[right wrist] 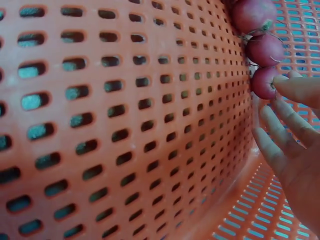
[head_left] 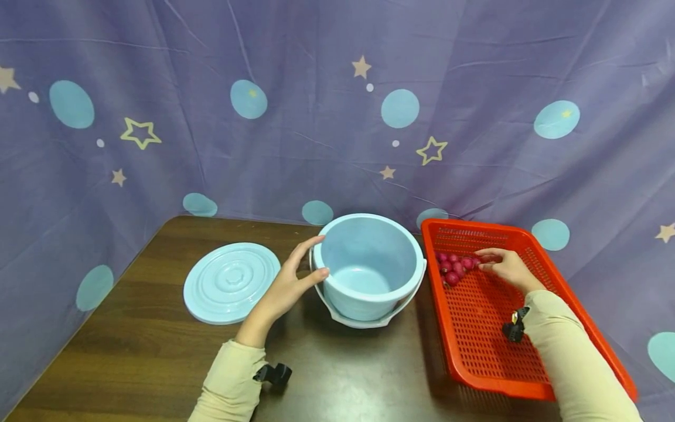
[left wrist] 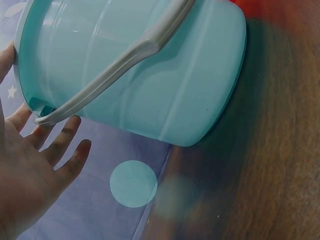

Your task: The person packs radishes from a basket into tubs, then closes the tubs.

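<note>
A light blue bucket (head_left: pixel 364 299) stands upright on the table, open at the top, its grey-white handle (left wrist: pixel 120 65) hanging down across the front. At its left rim is my left hand (head_left: pixel 287 287), thumb and fingers spread along the edge. In the left wrist view the fingers of that hand lie loosely near the handle's end. Several red radishes (head_left: pixel 454 269) lie together at the left side of a red plastic basket (head_left: pixel 450 346). Inside the basket, my right hand (head_left: pixel 505 266) pinches the radish (right wrist: pixel 263 82) at the end of the group between thumb and fingertips.
A round light blue lid (head_left: pixel 232 284) lies flat on the brown wooden table (head_left: pixel 126 328), left of the bucket. The basket's raised, slotted walls stand right of the bucket. A purple curtain (head_left: pixel 316 105) with stars and dots hangs behind the table.
</note>
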Demonstrator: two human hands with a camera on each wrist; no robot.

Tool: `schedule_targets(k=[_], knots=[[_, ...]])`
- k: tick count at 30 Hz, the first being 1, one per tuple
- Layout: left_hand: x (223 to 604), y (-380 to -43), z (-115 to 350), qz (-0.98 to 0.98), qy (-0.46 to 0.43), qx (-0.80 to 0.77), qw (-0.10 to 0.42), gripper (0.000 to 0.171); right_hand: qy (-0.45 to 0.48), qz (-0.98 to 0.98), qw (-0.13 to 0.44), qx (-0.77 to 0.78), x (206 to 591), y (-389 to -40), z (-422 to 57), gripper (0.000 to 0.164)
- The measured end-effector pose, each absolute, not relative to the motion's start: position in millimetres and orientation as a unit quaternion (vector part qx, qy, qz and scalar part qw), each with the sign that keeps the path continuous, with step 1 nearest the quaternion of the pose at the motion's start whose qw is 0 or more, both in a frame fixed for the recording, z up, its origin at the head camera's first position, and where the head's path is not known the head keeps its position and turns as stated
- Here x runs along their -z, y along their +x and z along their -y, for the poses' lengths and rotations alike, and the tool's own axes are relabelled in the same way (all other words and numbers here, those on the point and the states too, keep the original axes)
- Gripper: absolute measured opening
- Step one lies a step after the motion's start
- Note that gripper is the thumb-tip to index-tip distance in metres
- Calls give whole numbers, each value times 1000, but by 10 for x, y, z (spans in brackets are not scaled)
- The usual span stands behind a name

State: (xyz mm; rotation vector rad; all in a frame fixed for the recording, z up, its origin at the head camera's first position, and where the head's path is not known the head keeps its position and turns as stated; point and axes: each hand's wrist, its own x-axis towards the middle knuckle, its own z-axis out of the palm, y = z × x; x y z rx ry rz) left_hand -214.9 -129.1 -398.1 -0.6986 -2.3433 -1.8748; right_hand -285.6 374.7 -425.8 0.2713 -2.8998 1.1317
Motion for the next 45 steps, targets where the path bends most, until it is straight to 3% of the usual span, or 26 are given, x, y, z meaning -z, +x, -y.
schedule_targets(k=[22, 45], knots=[[3989, -2144, 1277, 767, -215, 604, 24, 65, 40, 954, 29, -295, 4344, -2900, -3702, 23], [3971, -2158, 1288, 763, -221, 607, 20, 64, 119, 943, 38, -310, 3664, -2793, -3555, 22]])
